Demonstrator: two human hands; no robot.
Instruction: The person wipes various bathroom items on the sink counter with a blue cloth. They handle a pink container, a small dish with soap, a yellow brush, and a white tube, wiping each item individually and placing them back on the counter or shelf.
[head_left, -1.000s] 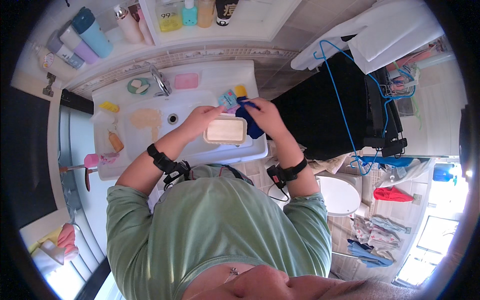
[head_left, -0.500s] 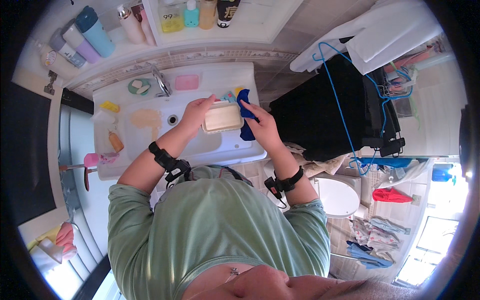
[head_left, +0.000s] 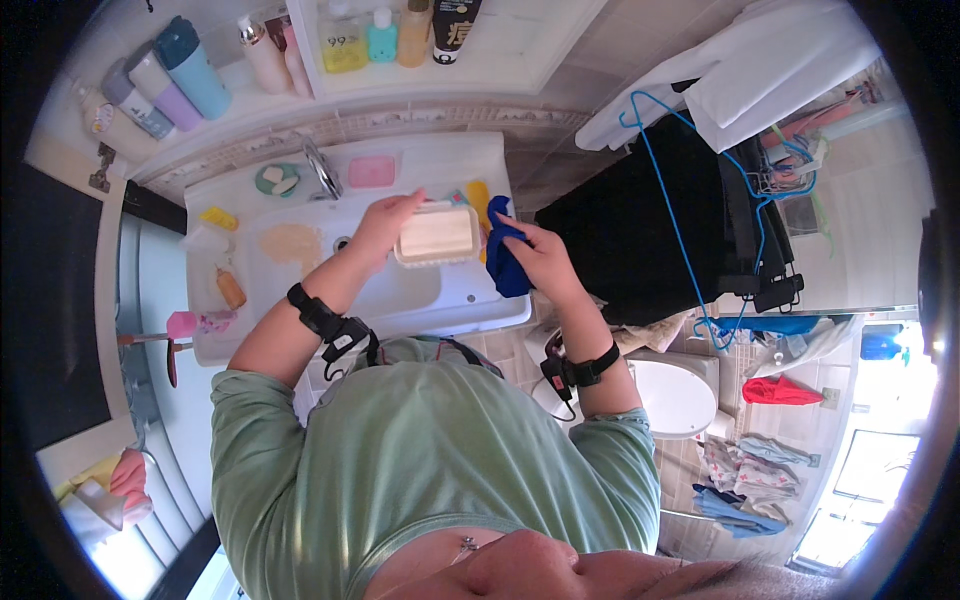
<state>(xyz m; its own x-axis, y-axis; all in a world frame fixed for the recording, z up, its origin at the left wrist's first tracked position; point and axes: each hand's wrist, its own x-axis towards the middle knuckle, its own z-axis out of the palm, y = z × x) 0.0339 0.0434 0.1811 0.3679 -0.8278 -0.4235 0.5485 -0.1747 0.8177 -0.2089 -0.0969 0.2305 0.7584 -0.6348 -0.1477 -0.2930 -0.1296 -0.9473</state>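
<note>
Over the white sink point(head_left: 400, 300), my left hand point(head_left: 382, 228) grips the left edge of a cream rectangular tray-like container point(head_left: 438, 235), holding it up above the basin. Its fingers are closed on the rim. In my right hand point(head_left: 545, 258) is a crumpled dark blue cloth point(head_left: 508, 262), pinched between thumb and fingers. The cloth hangs just to the right of the container, apart from it. Behind the container, a yellow item point(head_left: 478, 192) shows in part on the sink's right ledge; its kind is unclear.
A chrome faucet point(head_left: 322, 170) stands at the back, between a green soap dish point(head_left: 277, 180) and a pink dish point(head_left: 372, 171). An orange bottle point(head_left: 230, 287) lies on the left rim. Black clothes point(head_left: 640, 220) and a blue hanger point(head_left: 655, 200) hang at right, near the toilet point(head_left: 675, 398).
My right hand has drawn the blue cloth away from the container, to the right and slightly nearer me. My left hand and the container have shifted a little left.
</note>
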